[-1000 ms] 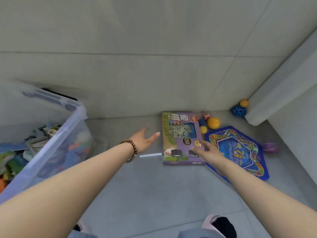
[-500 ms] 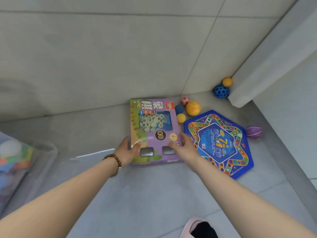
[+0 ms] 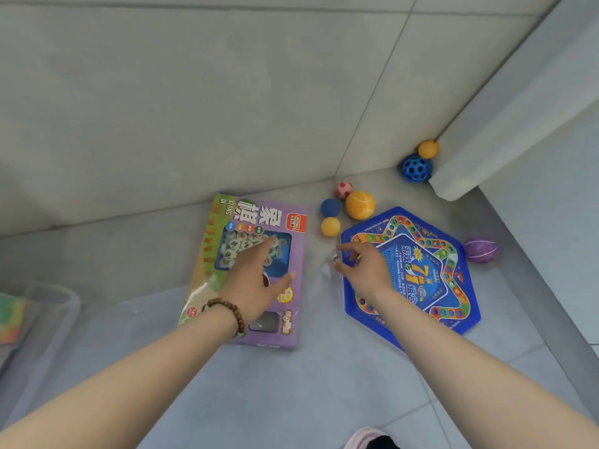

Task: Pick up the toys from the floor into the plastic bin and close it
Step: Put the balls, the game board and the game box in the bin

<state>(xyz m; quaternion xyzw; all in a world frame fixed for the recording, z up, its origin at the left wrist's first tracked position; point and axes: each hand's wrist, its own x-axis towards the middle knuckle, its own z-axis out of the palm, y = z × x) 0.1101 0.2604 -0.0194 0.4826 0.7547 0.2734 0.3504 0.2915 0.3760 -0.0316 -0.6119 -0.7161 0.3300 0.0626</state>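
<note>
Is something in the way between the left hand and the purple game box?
No, nothing I can see. The left hand is spread right over the purple game box, with no other toy between them.

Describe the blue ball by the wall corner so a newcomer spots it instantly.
Start at the white wall corner on the right. Two balls sit at its foot: a plain orange ball and the blue ball. Only it has round holes all over.
</note>
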